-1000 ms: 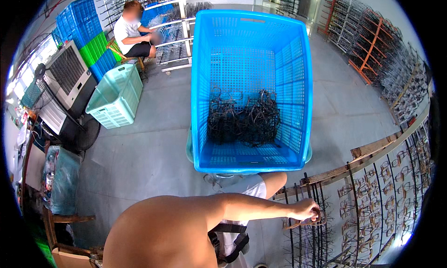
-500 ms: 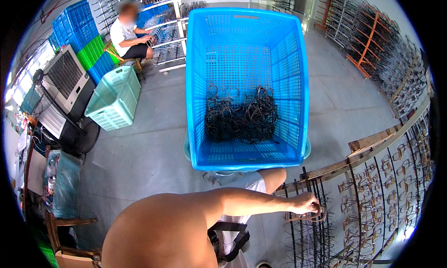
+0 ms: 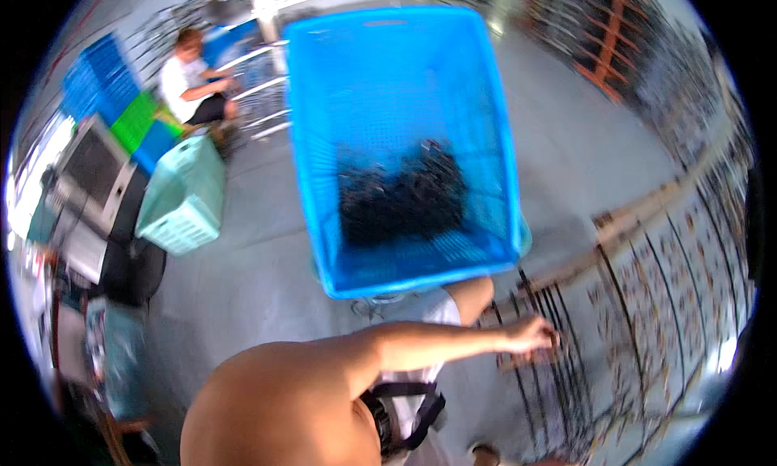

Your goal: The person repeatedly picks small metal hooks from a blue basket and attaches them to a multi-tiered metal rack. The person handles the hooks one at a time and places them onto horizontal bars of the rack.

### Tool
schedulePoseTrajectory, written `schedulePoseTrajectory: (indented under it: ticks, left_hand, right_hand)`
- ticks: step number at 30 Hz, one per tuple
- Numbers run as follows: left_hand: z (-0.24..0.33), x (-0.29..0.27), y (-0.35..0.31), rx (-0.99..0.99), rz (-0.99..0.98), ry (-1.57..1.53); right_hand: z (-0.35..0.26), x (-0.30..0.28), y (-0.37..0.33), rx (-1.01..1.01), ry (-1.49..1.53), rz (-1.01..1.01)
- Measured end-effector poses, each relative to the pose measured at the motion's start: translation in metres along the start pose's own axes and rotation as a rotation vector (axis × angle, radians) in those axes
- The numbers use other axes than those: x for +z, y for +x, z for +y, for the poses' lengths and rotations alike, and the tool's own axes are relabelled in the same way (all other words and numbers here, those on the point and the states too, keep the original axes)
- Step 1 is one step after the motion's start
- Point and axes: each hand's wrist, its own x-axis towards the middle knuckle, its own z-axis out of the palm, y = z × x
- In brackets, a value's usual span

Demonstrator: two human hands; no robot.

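One brown eyeglass frame (image 3: 555,339) is sitting in your left hand (image 3: 528,335).
The hand is gripping it, mostly closed, near black rack rods (image 3: 576,353), right of the blue crate (image 3: 429,281); your right hand is lying out of view, its grip impossible to tell.

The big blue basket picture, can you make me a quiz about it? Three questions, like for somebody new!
1. Pick one: what colour is the open crate nearest left of the big blue basket? (a) red (b) pale green (c) purple
2. True or false: the person's left hand is inside that basket.
3. Fill the gap: the seated co-worker wears a ____ top.

Key:
1. b
2. False: it is at the dark rods to the right, fingers around a brownish piece, too blurred to make out.
3. white
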Motion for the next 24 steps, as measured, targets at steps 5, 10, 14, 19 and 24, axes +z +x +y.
schedulePoseTrajectory:
  ticks: [5,10,14,19,24]
  left_hand:
    - [-0.026,-0.013,-0.012,0.020,-0.002,-0.064]
    - [-0.007,-0.026,-0.039,0.035,0.100,0.028]
    - [0.014,-0.018,-0.009,-0.083,0.155,0.133]
    - [0.023,-0.022,-0.044,-0.066,0.308,0.097]
    - [0.050,-0.012,-0.085,-0.155,0.052,-0.499]
  right_hand:
    - [0.014,-0.009,-0.008,0.556,0.517,-0.196]
    - [0.005,-0.025,-0.004,1.248,1.299,-0.073]
    - [-0.003,-0.004,0.005,1.266,1.386,-0.025]
    - [0.006,-0.010,-0.007,0.805,0.703,-0.190]
    - [-0.055,-0.064,-0.014,0.290,0.793,-0.264]
